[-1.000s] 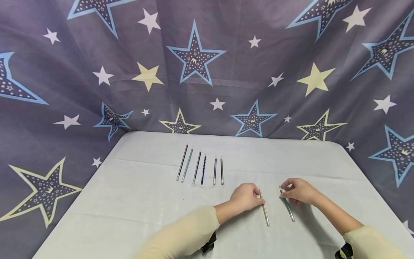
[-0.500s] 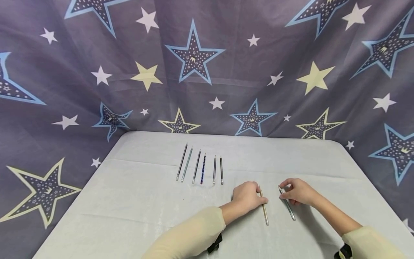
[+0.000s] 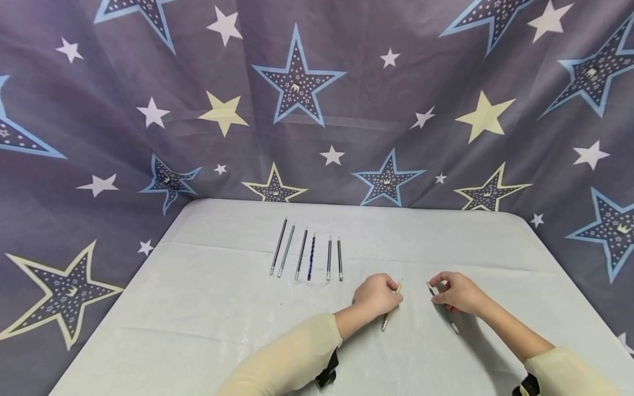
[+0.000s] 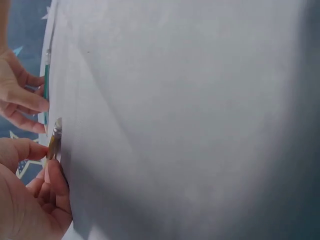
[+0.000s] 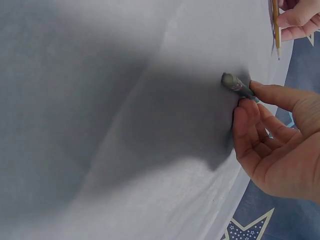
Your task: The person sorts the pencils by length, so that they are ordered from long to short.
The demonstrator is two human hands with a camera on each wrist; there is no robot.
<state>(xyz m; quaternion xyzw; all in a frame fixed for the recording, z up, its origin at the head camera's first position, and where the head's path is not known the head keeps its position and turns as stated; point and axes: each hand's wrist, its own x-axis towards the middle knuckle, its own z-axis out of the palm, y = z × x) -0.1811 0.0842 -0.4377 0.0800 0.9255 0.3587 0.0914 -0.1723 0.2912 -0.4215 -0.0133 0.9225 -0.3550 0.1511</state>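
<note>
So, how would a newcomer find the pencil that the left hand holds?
On the pale table, look right of the row of six pencils. The left hand grips a tan pencil; it slants, and the nearby pencil under the right hand is grey-green.

- The place looked like a set-up recording spot, a staged corner rather than a lived-in room of any kind.
- A grey-purple backdrop cloth [image 3: 346, 110] printed with blue, white and yellow stars hung behind the table [image 3: 208, 308] and wrapped round past its left and right edges, hiding whatever walls stood there.
- The table was covered in a plain pale cloth, creased across its far part, with rounded far corners.
- Six pencils [image 3: 307, 256] lay in a neat, evenly spaced row near the far edge, left of the middle, set out like specimens.
- No furniture, appliances or shelves showed anywhere.
</note>
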